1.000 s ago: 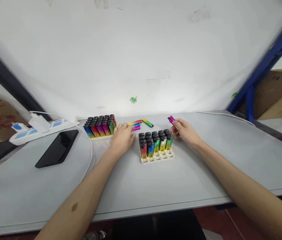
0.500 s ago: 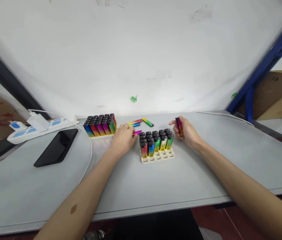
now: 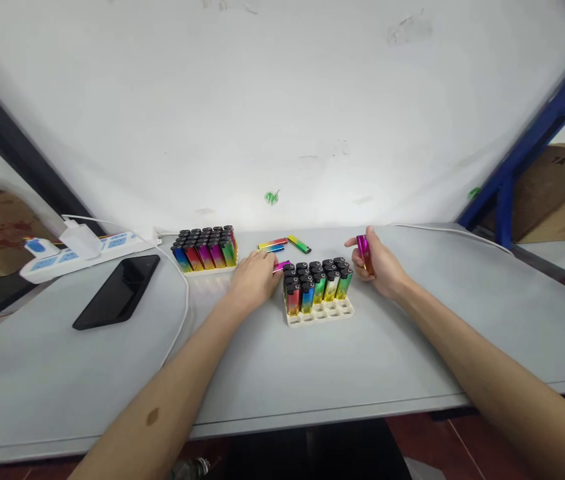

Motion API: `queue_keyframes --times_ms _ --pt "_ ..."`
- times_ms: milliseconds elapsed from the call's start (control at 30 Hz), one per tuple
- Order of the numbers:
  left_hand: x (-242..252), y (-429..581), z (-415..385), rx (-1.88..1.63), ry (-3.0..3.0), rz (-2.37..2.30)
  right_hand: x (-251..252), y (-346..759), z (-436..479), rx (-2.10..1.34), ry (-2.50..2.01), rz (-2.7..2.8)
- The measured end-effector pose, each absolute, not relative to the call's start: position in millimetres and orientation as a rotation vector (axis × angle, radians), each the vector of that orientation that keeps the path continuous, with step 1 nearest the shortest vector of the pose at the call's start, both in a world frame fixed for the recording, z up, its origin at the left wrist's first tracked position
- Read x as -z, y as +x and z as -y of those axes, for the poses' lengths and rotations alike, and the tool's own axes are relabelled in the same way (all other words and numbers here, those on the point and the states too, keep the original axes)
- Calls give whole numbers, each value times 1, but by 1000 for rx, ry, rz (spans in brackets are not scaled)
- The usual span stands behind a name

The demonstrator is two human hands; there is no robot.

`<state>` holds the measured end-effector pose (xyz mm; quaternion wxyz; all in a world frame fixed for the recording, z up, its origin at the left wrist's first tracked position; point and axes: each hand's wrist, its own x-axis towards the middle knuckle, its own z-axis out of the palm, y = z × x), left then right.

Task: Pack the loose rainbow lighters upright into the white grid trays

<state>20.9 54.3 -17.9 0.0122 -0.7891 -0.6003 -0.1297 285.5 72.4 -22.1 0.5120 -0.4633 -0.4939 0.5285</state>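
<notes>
My right hand (image 3: pixel 379 265), raised right of the near holder, is closed around a shiny magenta-and-orange lighter (image 3: pixel 364 253) held upright, its index finger pointing left. My left hand (image 3: pixel 255 277) is low over the table left of that holder, its fingers curled on a magenta lighter (image 3: pixel 281 267) whose end sticks out; the fingertips are partly hidden. Between the hands stands a cream holder (image 3: pixel 321 319) with several upright black-topped lighters (image 3: pixel 319 290); its front row of slots holds none. Behind lie a yellow-green lighter (image 3: pixel 299 245), a red-yellow lighter (image 3: pixel 273 243) and a blue lighter (image 3: pixel 275 249).
At the back left stands a second holder (image 3: pixel 212 271) packed with lighters. A black phone (image 3: pixel 117 293), a white power strip (image 3: pixel 87 255) and a white cable (image 3: pixel 185 293) occupy the table's left. A white wall rises behind; cardboard boxes (image 3: pixel 557 193) stand beyond the blue frame at right.
The lighter in my right hand has turned, from its dark end showing to its magenta side. My left hand stays at the same lighter. The whole view has shifted slightly.
</notes>
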Motion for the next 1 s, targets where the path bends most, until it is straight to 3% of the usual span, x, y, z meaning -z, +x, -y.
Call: queue_keyframes --times_ms 167,1000 --pt "16 22 -53 420 -2463 1916 21 287 -73 -1418 -1082 1078" --pt "20 21 -53 481 -2459 1859 16 282 -67 -1333 -1154 1081"
